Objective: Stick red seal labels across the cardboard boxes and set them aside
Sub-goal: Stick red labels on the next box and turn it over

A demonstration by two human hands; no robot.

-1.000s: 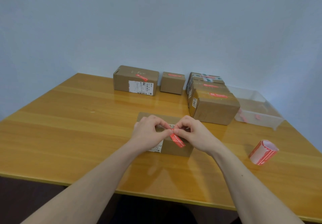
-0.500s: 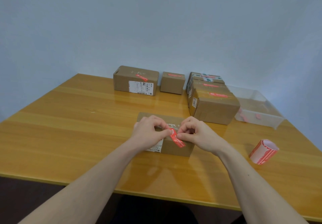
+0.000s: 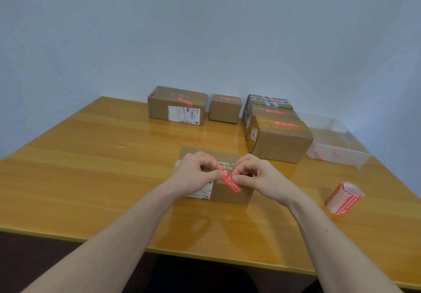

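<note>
- A cardboard box [image 3: 230, 193] lies on the wooden table [image 3: 91, 169], near the middle of its front edge, and both hands sit over the box's top.
- The left hand [image 3: 193, 174] has its fingers curled, and its thumb tip presses the upper end of a red seal label [image 3: 232, 182].
- The right hand [image 3: 255, 175] is curled too, and its thumb and forefinger pinch the same label just beside the left thumb.
- The label runs slantwise from the box's top over its front edge and down the front face (white print on it, too small to read).
- A white shipping sticker [image 3: 202, 193] shows on the box's front face, partly hidden by the left wrist.
- Along the table's far edge stand two boxes [image 3: 177, 106] that already carry red labels, and toward the far right corner sits a close cluster of sealed boxes [image 3: 280, 140].
- A clear plastic tray [image 3: 337, 142] sits at the right edge, just beside that cluster.
- A roll of red labels [image 3: 344, 198] lies on its side near the right edge, well apart from the hands.
</note>
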